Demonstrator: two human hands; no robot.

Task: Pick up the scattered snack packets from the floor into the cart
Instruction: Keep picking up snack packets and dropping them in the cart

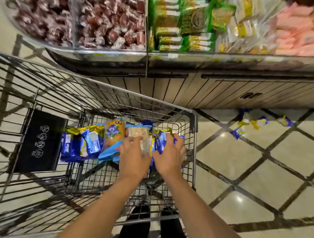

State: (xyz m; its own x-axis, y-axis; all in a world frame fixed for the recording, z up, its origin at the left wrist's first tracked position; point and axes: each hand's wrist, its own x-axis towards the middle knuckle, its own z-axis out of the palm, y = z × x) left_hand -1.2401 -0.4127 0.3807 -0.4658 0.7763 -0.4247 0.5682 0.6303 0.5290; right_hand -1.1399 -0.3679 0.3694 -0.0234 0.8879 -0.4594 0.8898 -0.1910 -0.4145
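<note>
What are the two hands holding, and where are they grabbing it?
The right hand grips blue snack packets from on top, inside the cart. The left hand rests on a pale packet; a grip cannot be told.

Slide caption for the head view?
Both hands lower blue snack packets into the cart; more packets lie on the floor.

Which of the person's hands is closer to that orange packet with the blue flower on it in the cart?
Left. The left hand lies just right of the orange packet, nearly touching it. The right hand is farther right, on a blue packet.
</note>
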